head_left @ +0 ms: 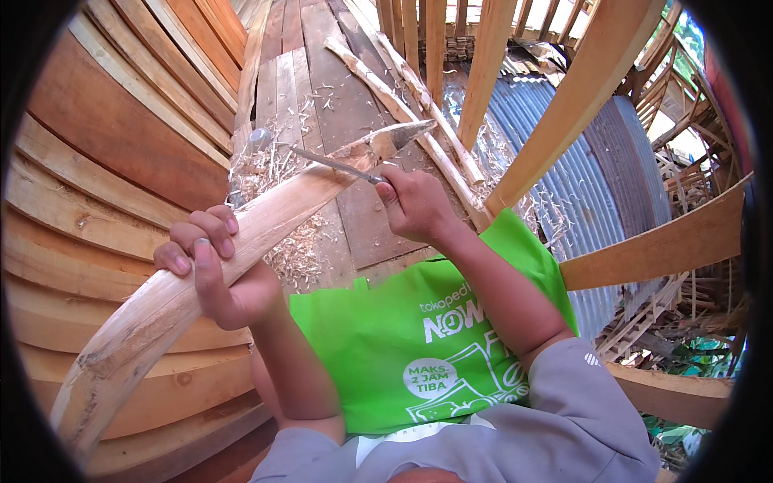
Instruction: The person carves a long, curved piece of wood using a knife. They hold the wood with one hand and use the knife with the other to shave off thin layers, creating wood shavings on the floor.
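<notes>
A long curved piece of pale wood (266, 221) runs from the lower left up to a pointed tip near the top centre. My left hand (213, 270) is wrapped around its middle and holds it up. In my right hand (412, 203) is a knife whose thin blade (332, 164) lies flat across the upper part of the wood, just below the pointed tip. A bright green bag (419, 338) with white print lies over my lap, under both forearms.
Curved wooden hull planks (105, 161) rise on the left. Floorboards (322, 88) ahead carry wood shavings (294, 253) and two thin poles (403, 97). Wooden ribs (580, 88) arch on the right over a corrugated metal sheet (580, 177).
</notes>
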The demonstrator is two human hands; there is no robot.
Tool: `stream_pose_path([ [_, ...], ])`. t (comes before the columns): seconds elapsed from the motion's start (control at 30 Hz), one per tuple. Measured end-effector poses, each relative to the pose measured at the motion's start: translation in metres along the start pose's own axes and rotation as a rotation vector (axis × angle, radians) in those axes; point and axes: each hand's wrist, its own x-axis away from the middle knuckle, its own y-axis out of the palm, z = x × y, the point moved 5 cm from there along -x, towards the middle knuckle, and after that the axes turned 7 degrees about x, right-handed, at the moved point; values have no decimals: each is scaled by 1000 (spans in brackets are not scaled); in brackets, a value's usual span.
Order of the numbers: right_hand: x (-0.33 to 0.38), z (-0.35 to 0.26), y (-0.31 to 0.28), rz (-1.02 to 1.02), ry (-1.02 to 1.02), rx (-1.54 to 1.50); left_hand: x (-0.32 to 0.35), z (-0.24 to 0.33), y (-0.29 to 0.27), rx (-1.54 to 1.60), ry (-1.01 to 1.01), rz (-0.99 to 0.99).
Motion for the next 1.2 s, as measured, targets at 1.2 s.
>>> stream_pose_path([
  [1.2, 0, 26, 38, 217, 143, -30, 3, -2, 8, -122, -2, 164],
])
